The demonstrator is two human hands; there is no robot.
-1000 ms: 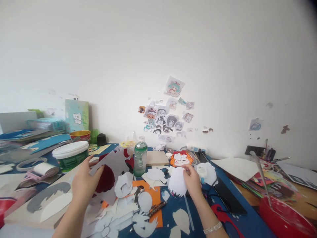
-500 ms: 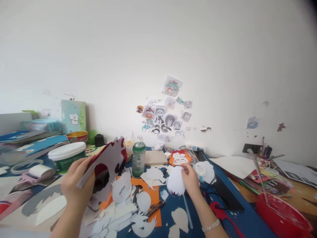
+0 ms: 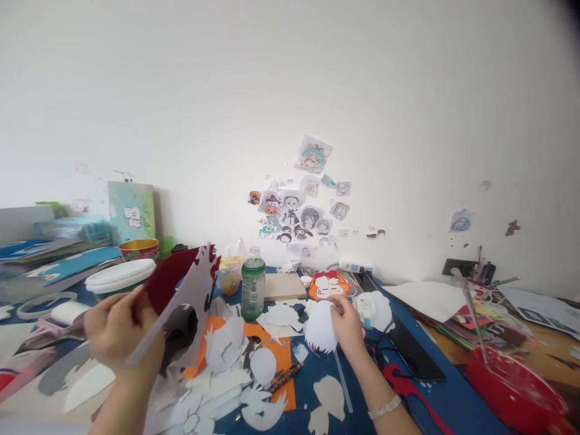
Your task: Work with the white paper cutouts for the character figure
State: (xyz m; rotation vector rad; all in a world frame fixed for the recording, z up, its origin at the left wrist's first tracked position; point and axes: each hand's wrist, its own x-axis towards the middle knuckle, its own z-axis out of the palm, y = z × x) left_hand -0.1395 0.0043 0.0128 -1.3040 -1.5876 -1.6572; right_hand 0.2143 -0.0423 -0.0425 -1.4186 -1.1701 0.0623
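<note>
My left hand [image 3: 124, 332] is closed on the edge of cut paper sheets. A dark red sheet [image 3: 174, 275] stands behind a white sheet [image 3: 199, 302] with jagged cut edges and a hole in it. My right hand [image 3: 347, 320] pinches a round white paper cutout [image 3: 321, 327] with a dark fringed lower edge. Just behind it lies an orange and red paper face [image 3: 327, 285]. White paper cutouts [image 3: 224, 344] are heaped between my hands on an orange sheet [image 3: 284, 399].
A green-labelled bottle [image 3: 253, 284] stands behind the heap. Red-handled scissors [image 3: 414, 393] and a black phone-like slab [image 3: 419, 356] lie to the right, near a red bowl [image 3: 516, 393]. At left is a white-lidded tub [image 3: 120, 275]. Paper drawings [image 3: 292, 208] are stuck on the wall.
My left hand has shifted left and turned the sheets, so more of the dark red one shows and they stand apart. My right hand stays almost in place with the white cutout.
</note>
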